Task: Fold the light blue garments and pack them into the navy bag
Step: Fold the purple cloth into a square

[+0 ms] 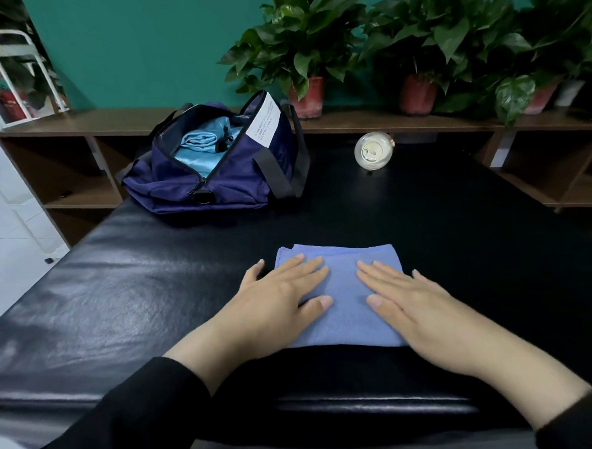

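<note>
Now both hands are pressing the folded garment flat.

The left hand and right hand are lying with straight fingers, gripping nothing, on the light blue garment on the black surface. The navy bag is sitting unzipped at eleven o'clock, well apart. In my judgement the fold may be springing loose during lifting if only one edge gets grasped.

A matt, finely woven blue cloth lies folded on a glossy black table of smooth, leather-like padding (faint creases catch the light). The navy bag looks like matt woven fabric with a paper-white label; shiny light-blue satin shows inside. Behind, matt brown wood shelves carry dull reddish plastic-looking pots.
</note>
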